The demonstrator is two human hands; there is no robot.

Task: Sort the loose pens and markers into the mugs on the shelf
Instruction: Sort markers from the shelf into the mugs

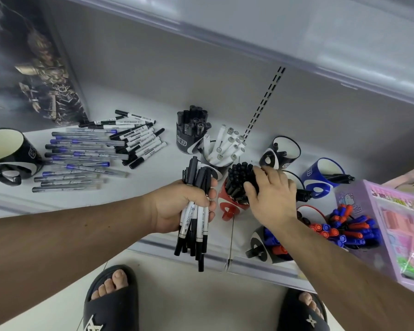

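Shelf [153, 187]: left hand [177, 206] grips markers [194, 211], right hand [270, 197] on red mug [227, 201]

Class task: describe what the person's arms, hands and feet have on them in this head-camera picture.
Both forearms are bare, with no sleeves in view. The left hand and right hand wear no gloves, and no rings or watch are visible. On the feet are black open-toed slides, each with a white emblem on the strap.

Glossy ceramic red mug [227, 203]; matt black plastic marker caps [239, 174]; smooth white painted metal shelf [153, 177].
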